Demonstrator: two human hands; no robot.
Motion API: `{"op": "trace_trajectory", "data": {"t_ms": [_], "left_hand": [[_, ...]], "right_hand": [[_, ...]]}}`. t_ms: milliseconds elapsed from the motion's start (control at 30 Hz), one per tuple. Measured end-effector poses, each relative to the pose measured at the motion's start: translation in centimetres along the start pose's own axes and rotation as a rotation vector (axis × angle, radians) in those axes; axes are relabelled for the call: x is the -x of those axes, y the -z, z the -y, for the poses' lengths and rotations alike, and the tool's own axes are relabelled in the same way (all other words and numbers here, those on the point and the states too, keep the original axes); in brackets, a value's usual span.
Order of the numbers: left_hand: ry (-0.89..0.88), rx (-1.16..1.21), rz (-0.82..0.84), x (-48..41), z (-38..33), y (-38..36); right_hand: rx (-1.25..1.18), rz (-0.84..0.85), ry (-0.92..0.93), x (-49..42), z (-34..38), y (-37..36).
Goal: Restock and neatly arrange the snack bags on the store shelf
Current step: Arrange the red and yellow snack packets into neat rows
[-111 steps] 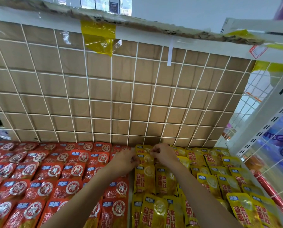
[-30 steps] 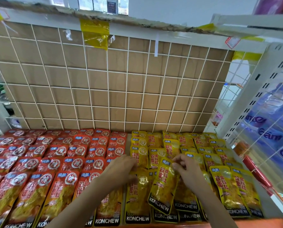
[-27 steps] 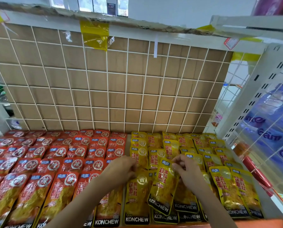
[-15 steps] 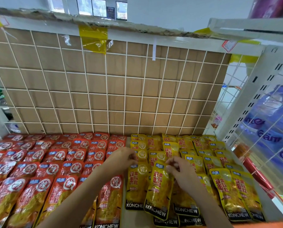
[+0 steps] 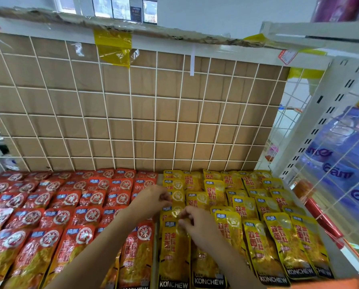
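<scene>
Since the earlier frame the tilted yellow bag (image 5: pixel 173 247) has swung straight and now lies flat at the shelf's front edge, in the leftmost yellow column just beside the red bags (image 5: pixel 66 205). The right hand (image 5: pixel 199 226) pinches its top edge with curled fingers. The left hand (image 5: pixel 153 199) is curled against the next bag back, though I cannot tell whether it grips.

The step in hand looks like squaring this column. The next move likely calls for tucking the bag's top under the row behind while keeping the thin bare strip of shelf (image 5: pixel 156 265) between the colours.

Room is tight. A wire grid (image 5: pixel 132 122) closes the back edge and a wire side panel (image 5: pixel 331 184) the right edge, so only the space above is open.
</scene>
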State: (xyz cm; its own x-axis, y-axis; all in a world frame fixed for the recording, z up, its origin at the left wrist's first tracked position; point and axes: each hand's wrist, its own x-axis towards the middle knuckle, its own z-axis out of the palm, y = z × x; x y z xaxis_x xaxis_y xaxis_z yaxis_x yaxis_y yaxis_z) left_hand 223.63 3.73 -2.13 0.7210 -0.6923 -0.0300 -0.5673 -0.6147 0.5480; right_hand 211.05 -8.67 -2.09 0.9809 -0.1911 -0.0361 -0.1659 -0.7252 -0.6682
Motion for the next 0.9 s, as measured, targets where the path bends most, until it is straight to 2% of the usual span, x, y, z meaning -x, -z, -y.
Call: {"op": "trace_trajectory", "data": {"t_ms": [167,333,900], "left_hand": [[0.007,0.008,-0.035,0.4,0.6,0.4],[-0.032,0.004,0.012,0.6,0.8,1.0],[-0.028,0.014,0.000,0.3,0.9,0.5]], "right_hand": [[0.098,-0.049,0.039,0.0,-0.3,-0.7],[0.139,-0.050,0.038,-0.2,-0.6,-1.1],[0.093,-0.073,0.019,-0.7,-0.6,-1.7]]}}
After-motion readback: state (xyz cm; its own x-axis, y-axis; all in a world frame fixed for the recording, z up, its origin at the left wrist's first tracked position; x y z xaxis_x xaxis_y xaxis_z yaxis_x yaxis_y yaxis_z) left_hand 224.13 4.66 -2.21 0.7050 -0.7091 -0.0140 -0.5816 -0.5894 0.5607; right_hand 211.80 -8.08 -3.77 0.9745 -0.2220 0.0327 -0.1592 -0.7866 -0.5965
